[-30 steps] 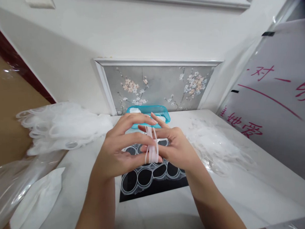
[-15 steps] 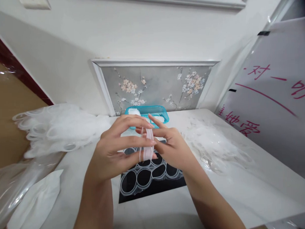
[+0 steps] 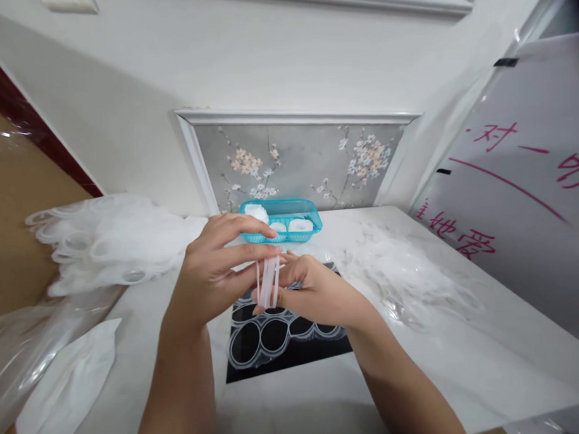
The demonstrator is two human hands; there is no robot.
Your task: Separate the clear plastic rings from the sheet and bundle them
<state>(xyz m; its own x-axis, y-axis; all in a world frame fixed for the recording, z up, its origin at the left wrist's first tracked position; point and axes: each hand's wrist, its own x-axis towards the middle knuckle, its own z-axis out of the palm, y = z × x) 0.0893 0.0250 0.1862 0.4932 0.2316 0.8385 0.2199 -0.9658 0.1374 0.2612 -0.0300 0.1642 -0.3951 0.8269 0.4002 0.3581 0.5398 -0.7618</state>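
Observation:
My left hand (image 3: 215, 273) and my right hand (image 3: 315, 292) meet over the middle of the white table (image 3: 446, 363). Between them stands a small bundle of white plastic ring strips (image 3: 268, 282), folded upright. My left fingers pinch its top; my right hand closes round its lower part. Directly below lies a clear plastic sheet of joined rings (image 3: 279, 334) on a black mat (image 3: 294, 353).
A turquoise basket (image 3: 282, 219) holding white bundles stands at the back by a flowered wall panel. Heaps of clear ring sheets lie at the left (image 3: 110, 239) and right (image 3: 405, 273). A white sheet (image 3: 67, 383) lies front left; a whiteboard with red writing (image 3: 516, 190) leans at the right.
Both hands have dropped a little toward the mat. My right fingers, stretched out before, have curled round the bundle, which has slipped off them and stands narrower.

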